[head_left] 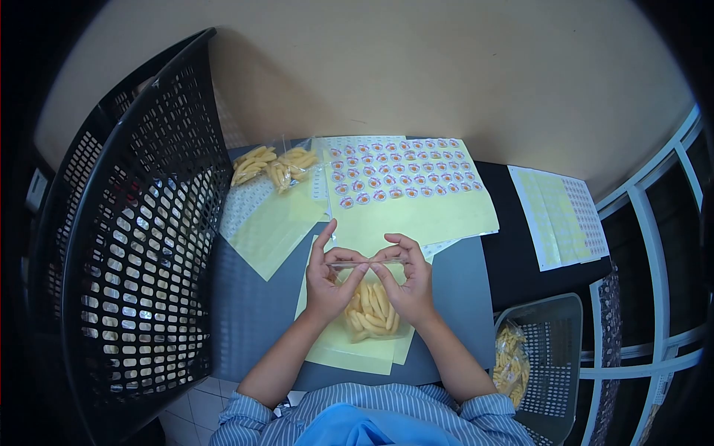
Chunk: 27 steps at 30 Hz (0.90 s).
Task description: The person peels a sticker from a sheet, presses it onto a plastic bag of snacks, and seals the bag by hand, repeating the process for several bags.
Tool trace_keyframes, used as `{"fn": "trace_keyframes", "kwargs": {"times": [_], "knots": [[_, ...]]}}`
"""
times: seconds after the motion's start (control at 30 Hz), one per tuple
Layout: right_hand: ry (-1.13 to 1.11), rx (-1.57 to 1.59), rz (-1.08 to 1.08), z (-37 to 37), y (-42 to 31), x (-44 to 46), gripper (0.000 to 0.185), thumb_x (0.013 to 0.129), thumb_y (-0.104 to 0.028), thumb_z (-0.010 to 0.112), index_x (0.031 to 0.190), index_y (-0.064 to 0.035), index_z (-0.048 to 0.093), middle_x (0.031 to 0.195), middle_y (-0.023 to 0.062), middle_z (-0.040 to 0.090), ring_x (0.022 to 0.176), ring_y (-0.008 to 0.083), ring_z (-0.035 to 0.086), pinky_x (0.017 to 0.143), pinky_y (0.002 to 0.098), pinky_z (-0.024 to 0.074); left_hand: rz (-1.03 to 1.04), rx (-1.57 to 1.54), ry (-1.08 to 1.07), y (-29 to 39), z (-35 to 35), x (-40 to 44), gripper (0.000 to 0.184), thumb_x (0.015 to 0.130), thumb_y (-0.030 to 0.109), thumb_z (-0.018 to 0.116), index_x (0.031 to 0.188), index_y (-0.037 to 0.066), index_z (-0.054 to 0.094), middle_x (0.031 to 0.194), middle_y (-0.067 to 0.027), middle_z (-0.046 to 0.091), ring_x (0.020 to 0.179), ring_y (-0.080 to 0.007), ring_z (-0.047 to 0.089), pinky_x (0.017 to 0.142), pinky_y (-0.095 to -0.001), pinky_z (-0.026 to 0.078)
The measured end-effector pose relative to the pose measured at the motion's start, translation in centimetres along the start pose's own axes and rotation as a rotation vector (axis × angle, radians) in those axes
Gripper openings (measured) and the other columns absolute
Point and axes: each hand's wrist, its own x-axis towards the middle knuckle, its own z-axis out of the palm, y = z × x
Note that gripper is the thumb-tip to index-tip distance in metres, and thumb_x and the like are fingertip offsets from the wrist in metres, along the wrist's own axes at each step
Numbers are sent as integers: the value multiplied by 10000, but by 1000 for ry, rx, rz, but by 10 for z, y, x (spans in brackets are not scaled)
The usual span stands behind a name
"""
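Between my two hands is a clear plastic bag of pale yellow, finger-shaped snack pieces. My left hand pinches the bag's top edge from the left, its index finger raised. From the other side my right hand pinches the same edge, thumbs and fingertips meeting near the middle. Below the bag lie yellow backing sheets on the grey table. Just beyond my hands is a sheet of round stickers, printed in rows with an orange and purple design.
Filled snack bags sit at the back left on sheets of paper. A tall black perforated basket stands at the left. On the right are another sticker sheet, a grey basket holding bagged snacks, and a white metal frame.
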Motion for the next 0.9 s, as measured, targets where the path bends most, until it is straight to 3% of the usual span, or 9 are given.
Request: {"fn": "trace_keyframes", "kwargs": {"times": [0.43,0.5,0.67,0.9], "knots": [[38,32,16,5,-2,-1,424,763,0,599,1137,6,400,808,94,610,816,160,594,812,296,420,18,23,34,-4,-3,2,602,755,-37,602,1255,-2,271,819,-74,585,812,-125,578,767,-250,459],[51,95,-78,5,0,1,441,773,10,577,1167,10,378,824,94,587,827,161,582,808,295,421,23,20,49,-4,-3,2,589,756,-39,599,1248,-10,275,827,-89,590,816,-137,590,769,-261,474],[34,15,-57,1,6,1,400,783,26,549,1149,13,387,824,93,558,828,156,565,798,291,420,-9,-3,57,-3,-3,1,614,754,-31,604,1266,15,268,824,-52,576,810,-107,564,767,-240,443],[53,-15,-80,4,8,-3,364,782,32,544,1115,14,397,828,101,556,809,161,557,787,291,413,23,60,46,-7,-3,0,577,755,-29,604,1239,1,291,830,-87,596,824,-133,591,779,-261,474]]}}
